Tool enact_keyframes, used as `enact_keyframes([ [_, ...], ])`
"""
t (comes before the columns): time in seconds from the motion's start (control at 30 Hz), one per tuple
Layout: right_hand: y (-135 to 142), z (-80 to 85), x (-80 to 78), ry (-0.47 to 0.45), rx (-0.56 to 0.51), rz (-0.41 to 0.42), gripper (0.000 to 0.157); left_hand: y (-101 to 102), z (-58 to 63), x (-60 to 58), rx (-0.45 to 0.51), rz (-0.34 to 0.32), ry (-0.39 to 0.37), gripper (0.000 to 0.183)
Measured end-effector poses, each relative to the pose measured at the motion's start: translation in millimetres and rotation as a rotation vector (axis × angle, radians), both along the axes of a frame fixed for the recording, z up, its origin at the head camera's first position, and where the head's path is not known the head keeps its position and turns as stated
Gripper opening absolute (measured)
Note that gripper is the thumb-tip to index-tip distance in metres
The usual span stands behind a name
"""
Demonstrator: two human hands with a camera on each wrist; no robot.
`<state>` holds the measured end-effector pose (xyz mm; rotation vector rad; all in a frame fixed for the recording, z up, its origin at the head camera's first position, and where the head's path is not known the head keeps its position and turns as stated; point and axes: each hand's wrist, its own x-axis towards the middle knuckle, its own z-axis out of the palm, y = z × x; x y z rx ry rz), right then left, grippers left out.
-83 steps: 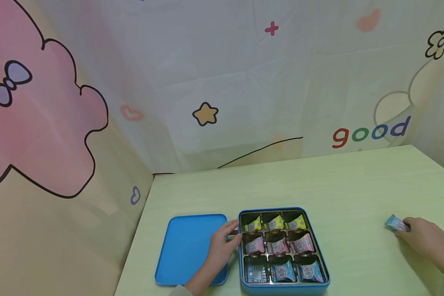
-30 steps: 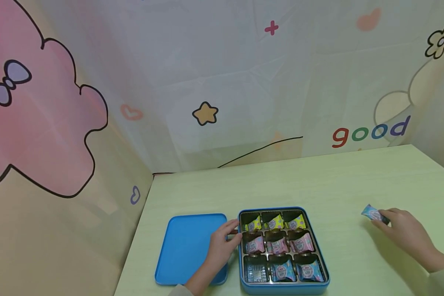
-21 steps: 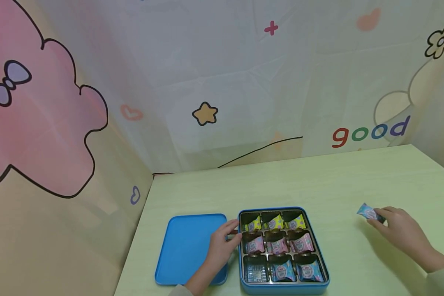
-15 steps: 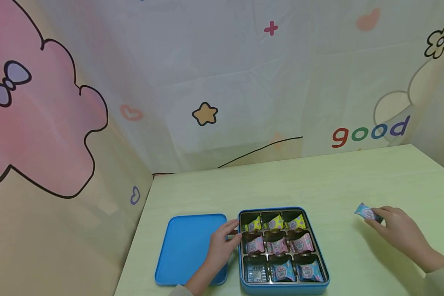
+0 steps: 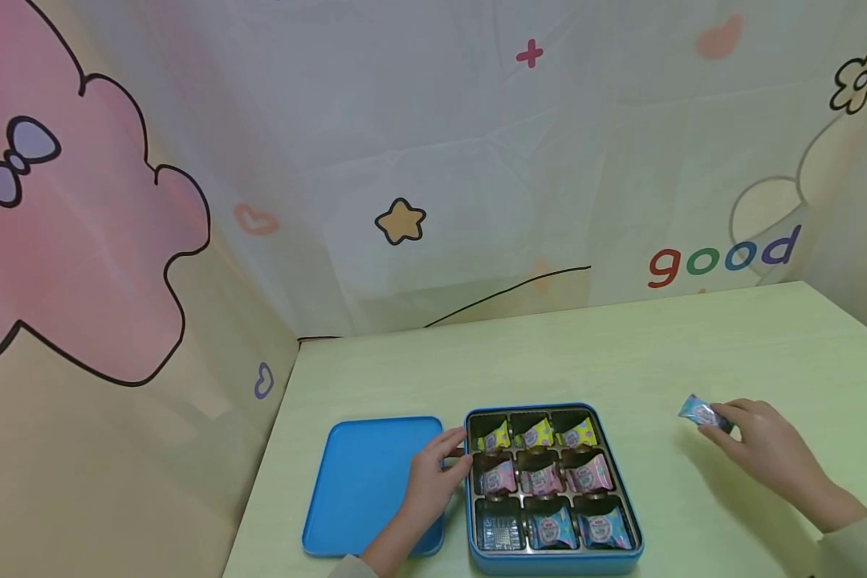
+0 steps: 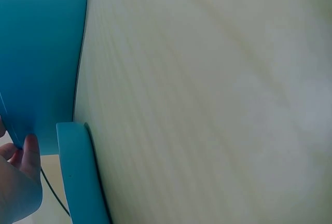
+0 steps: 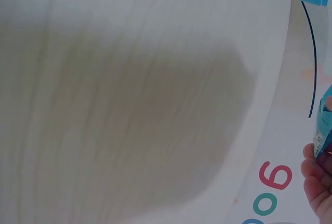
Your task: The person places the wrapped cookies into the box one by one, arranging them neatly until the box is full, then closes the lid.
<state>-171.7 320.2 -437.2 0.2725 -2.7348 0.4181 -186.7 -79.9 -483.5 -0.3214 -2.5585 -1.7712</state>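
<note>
A blue tin (image 5: 559, 563) with a compartmented dark tray stands at the front middle in the head view. Its far row holds yellow wrapped candies (image 5: 537, 434), the middle row pink ones (image 5: 542, 479). In the near row lie two blue candies (image 5: 553, 530), and the left compartment (image 5: 501, 530) is bare. My left hand (image 5: 433, 478) rests against the tin's left side, fingertips and thumb at the rim. To the right, above the table, my right hand (image 5: 769, 445) pinches a blue wrapped candy (image 5: 702, 412) between thumb and fingers; part of that candy (image 7: 322, 130) shows in the right wrist view.
A blue lid (image 5: 368, 482) lies on the table left of the tin, partly under my left forearm. The pale green table (image 5: 657, 353) reaches back to a printed cloth backdrop (image 5: 477, 160), which also hangs along the left side.
My right hand has carried the blue candy leftward from the right side of the table, closer to the tin. My left hand, the tin and the lid have stayed put.
</note>
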Motion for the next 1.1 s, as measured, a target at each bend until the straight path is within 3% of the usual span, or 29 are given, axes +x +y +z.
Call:
enact_keyframes([
  [0.23,-9,4.4,-1.0,0.001,0.002,0.005,0.037,0,-1.9,-0.4,0.003,0.0,0.006,0.04],
  [0.83,-32,7.5,-1.5,0.137,-0.006,0.067,0.031,-1,1.1,0.9,0.003,-0.014,0.003,0.04],
  [0.97,-38,9.3,-1.2,0.153,-0.012,0.083,0.032,0,7.7,3.7,-0.005,-0.014,0.021,0.039],
  [1.1,-42,9.6,-1.3,0.179,-0.006,0.101,0.033,2,24.3,12.1,-0.004,-0.018,0.032,0.037],
])
